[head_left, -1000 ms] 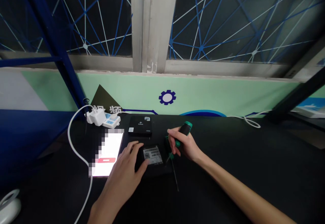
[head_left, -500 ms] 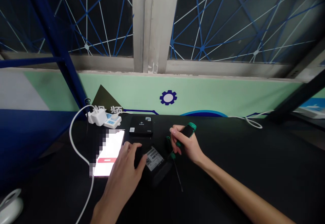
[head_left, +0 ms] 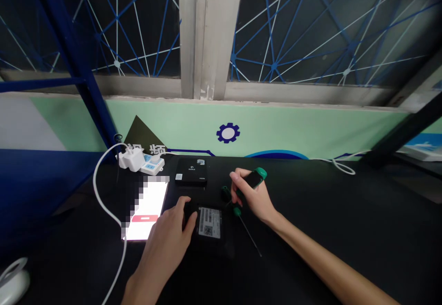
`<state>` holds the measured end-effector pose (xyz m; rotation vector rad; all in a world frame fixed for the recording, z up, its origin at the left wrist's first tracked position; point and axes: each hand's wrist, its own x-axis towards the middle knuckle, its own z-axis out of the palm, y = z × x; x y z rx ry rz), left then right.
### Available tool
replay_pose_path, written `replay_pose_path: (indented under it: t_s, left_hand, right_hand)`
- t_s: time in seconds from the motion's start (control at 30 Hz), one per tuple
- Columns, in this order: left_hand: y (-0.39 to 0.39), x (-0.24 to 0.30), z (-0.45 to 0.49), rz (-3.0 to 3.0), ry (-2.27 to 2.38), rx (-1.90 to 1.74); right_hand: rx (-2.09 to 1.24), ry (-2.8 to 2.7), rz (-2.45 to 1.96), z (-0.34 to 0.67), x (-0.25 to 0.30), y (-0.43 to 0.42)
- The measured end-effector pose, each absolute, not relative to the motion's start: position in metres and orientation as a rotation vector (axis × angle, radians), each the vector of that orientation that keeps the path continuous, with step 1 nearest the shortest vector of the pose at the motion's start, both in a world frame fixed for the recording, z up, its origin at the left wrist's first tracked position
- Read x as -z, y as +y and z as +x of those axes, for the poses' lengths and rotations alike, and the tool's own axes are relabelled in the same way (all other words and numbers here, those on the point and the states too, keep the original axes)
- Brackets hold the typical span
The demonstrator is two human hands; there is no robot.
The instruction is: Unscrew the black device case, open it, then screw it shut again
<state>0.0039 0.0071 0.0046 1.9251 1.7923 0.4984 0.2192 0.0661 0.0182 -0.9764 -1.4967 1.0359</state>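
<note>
My left hand (head_left: pixel 176 224) is closed on the left side of a flat black device (head_left: pixel 228 245), thumb beside its white printed label (head_left: pixel 210 222). In my right hand (head_left: pixel 253 194) is a screwdriver (head_left: pixel 256 178) with a black and green handle, gripped like a pen. Its shaft points down and left toward the device's upper right corner; whether the tip touches cannot be made out. Another screwdriver (head_left: pixel 249 233) lies on the black table just below my right hand, its thin shaft slanting toward me and its handle partly hidden.
Beyond the device sits a black box (head_left: pixel 191 171) with small stickers. A lit phone or tablet screen (head_left: pixel 148 208) lies left of my left hand. Farther back are a white power strip (head_left: pixel 150 163) and a white cable (head_left: pixel 97 194). A white object (head_left: pixel 14 286) stands at lower left.
The black device has turned, so its label now sits squarer to me. The lying screwdriver's shaft has swung to the right. My right hand has barely moved.
</note>
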Motion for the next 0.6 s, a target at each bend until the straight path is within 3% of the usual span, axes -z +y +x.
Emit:
replay_pose_path:
  t_s: [0.6]
  left_hand:
    - [0.0056, -0.0001, 0.0044, 1.971, 1.861, -0.501]
  right_hand:
    - [-1.064, -1.561, -0.995, 0.2177, -0.0218, 0.065]
